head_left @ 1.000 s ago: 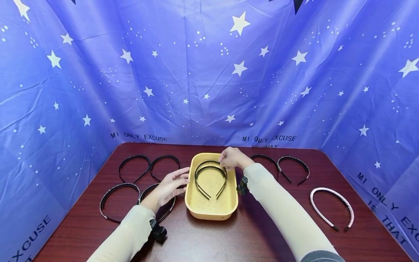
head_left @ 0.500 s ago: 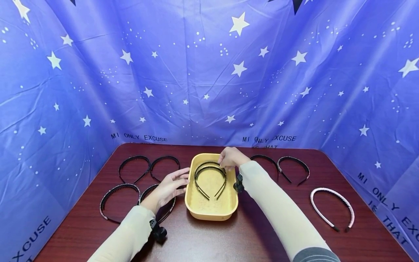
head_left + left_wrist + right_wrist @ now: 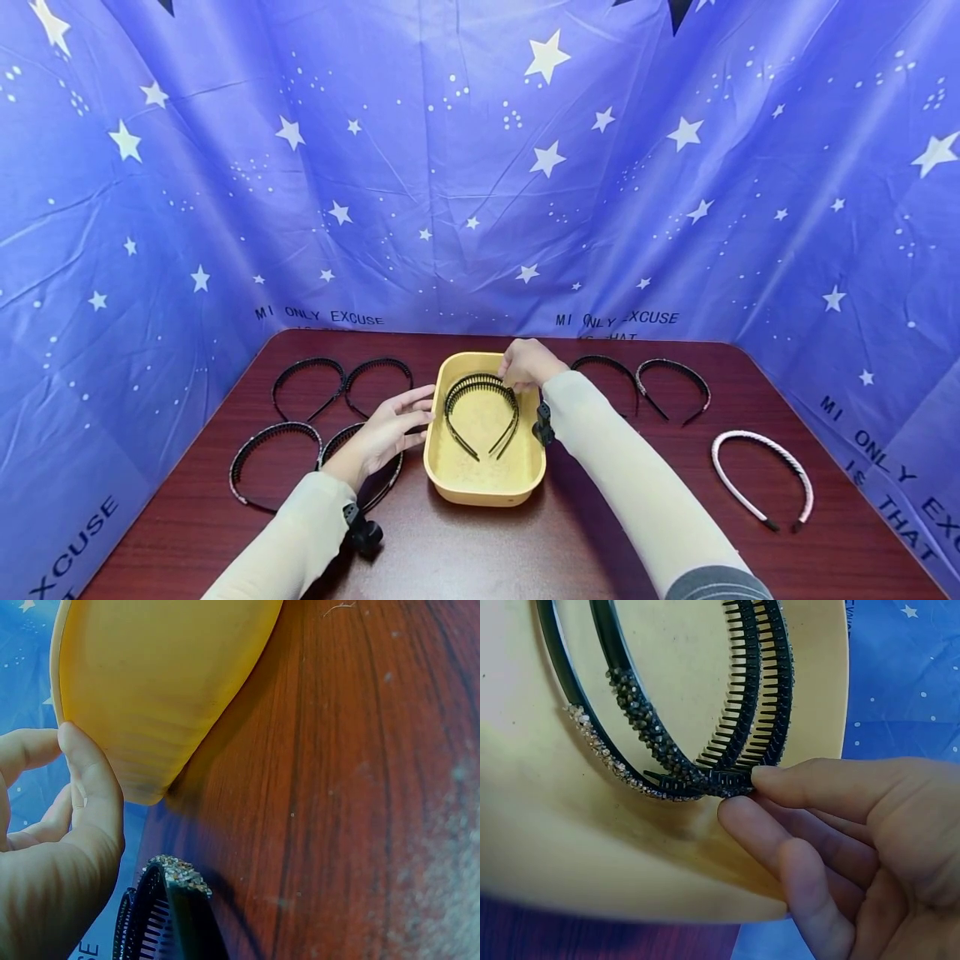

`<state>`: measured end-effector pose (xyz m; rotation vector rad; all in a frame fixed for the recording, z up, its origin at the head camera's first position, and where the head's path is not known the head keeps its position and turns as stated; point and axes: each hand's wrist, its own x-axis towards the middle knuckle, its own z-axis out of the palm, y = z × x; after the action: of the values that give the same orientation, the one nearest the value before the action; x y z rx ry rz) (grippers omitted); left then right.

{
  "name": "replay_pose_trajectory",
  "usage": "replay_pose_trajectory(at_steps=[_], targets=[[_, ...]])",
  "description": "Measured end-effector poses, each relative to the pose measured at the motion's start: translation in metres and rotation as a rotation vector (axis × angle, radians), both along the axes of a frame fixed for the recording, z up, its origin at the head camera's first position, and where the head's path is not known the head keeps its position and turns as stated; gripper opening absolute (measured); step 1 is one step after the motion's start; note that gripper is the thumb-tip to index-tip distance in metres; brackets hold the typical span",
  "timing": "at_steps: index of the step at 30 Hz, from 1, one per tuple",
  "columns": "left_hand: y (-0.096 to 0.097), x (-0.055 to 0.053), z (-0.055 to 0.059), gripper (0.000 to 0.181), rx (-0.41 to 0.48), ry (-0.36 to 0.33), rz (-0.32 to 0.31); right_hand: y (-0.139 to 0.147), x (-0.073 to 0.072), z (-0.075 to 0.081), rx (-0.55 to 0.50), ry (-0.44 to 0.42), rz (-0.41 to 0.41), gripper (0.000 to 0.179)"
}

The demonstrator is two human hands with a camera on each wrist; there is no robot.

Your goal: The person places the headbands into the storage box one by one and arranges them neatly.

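Two black toothed headbands with beaded trim lie almost overlapping inside the yellow box [image 3: 480,487]. My right hand [image 3: 528,364] reaches over the box's far right side and pinches the side of one headband [image 3: 641,712] between thumb and finger; the other headband [image 3: 604,750] lies right alongside it. My left hand [image 3: 386,429] is at the box's left wall, its fairly straight fingers touching the rim. Below that hand, a black headband with glittery beads [image 3: 180,874] shows in the left wrist view.
Several black headbands [image 3: 273,427] lie on the left of the dark red table [image 3: 450,550], one partly behind my left hand. Two more black headbands [image 3: 675,367] lie at the back right, one partly covered by my right arm. A pale pink headband [image 3: 780,458] lies nearer on the right.
My right hand and forearm have shifted slightly left. The pinched headband has moved down toward the other, so the two arcs now nearly coincide. My left hand has stayed in place.
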<state>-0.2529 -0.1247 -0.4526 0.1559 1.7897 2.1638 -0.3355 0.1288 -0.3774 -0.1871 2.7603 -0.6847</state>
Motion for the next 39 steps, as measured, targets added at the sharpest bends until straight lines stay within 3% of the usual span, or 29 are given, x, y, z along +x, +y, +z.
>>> replay_pose_trajectory(at_steps=[7,19,31,39], targets=[[-0.001,0.000,-0.001,0.060,-0.006,-0.002,-0.002,-0.002,-0.002,-0.003,0.002,-0.004,-0.018,0.012],[-0.003,0.000,-0.002,0.061,-0.002,-0.002,-0.012,0.000,0.001,-0.002,-0.062,-0.013,0.020,0.009],[-0.001,0.000,-0.001,0.061,-0.004,-0.004,-0.006,0.012,0.008,0.002,-0.182,0.038,0.061,0.019],[0.000,-0.001,0.000,0.060,-0.012,-0.004,-0.007,0.023,0.012,0.006,-0.166,0.067,0.105,0.023]])
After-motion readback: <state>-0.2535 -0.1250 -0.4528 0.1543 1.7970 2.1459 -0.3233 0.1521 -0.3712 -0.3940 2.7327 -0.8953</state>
